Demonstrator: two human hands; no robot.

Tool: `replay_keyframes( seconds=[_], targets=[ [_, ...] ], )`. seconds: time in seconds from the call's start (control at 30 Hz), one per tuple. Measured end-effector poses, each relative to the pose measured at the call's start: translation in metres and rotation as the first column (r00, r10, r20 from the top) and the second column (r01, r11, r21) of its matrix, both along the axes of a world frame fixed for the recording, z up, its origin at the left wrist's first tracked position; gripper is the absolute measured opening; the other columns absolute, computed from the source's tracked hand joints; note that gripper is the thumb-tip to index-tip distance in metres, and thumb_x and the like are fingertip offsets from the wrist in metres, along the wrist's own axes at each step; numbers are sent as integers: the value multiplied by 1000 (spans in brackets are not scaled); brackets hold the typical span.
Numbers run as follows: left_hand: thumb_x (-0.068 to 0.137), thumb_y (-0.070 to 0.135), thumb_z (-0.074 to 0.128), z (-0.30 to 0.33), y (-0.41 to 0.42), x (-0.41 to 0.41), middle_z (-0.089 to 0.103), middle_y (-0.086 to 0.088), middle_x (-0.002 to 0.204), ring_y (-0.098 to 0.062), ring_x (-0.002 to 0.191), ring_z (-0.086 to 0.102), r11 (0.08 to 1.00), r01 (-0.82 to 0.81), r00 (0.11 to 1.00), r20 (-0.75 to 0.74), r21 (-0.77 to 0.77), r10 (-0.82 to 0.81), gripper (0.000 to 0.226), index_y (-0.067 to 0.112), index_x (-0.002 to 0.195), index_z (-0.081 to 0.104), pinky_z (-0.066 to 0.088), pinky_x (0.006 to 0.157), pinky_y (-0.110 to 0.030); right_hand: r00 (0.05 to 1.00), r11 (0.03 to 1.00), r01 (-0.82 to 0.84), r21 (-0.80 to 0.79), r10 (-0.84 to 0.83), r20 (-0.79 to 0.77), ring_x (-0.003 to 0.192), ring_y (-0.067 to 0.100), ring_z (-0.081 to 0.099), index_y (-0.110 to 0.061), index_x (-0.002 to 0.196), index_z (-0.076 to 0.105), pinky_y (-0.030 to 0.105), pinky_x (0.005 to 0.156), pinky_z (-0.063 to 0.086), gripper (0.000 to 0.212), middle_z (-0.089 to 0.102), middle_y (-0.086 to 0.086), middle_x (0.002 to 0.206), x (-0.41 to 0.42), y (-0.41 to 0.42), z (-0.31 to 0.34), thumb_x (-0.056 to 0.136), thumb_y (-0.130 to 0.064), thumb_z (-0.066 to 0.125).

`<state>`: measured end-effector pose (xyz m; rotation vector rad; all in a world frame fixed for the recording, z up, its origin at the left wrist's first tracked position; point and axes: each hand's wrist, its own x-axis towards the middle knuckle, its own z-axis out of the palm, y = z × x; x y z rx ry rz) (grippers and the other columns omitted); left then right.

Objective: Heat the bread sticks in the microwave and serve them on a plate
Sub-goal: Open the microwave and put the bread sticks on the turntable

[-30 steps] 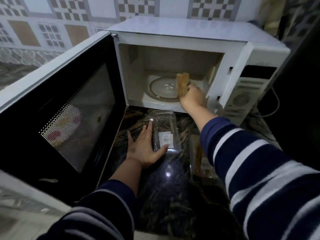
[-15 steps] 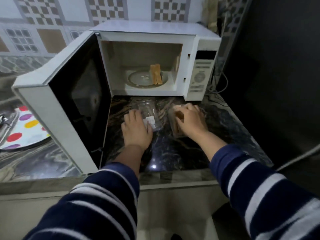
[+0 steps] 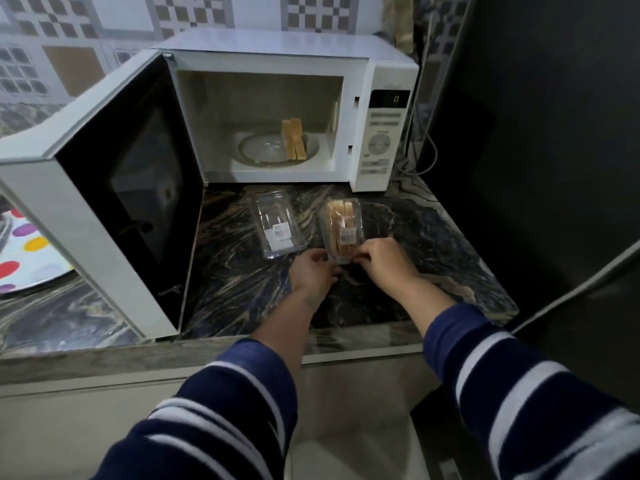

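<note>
The white microwave (image 3: 381, 109) stands on the dark marble counter with its door (image 3: 114, 202) swung wide to the left. Two bread sticks (image 3: 294, 138) lie on the glass turntable (image 3: 263, 148) inside. In front of it lies a clear plastic pack (image 3: 341, 228) that still holds bread sticks. My left hand (image 3: 311, 271) and my right hand (image 3: 384, 259) pinch its near end from either side. An empty clear pack (image 3: 277, 226) lies just to the left of it.
A plate with coloured dots (image 3: 24, 251) sits on the counter at far left, behind the open door. A cable (image 3: 427, 157) runs behind the microwave on the right. A dark tall surface (image 3: 536, 133) closes off the right side.
My right hand left the bread sticks on the turntable and came back to the full pack. My left hand slid off the empty pack to the full pack's near end. The view pulled back.
</note>
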<state>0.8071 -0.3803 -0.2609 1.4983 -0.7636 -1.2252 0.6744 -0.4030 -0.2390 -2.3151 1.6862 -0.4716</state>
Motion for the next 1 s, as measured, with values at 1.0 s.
replay_keyframes(
  seconds=[1.0],
  targets=[
    [80, 47, 68, 39, -7, 13, 58, -9, 121, -31, 108, 60, 996, -41, 575, 817, 84, -45, 63, 12, 126, 41, 47, 81, -38, 986, 942, -26, -334, 79, 147, 100, 21, 54, -15, 100, 68, 40, 85, 47, 19, 67, 1, 104, 9, -30, 54, 95, -18, 50]
  ],
)
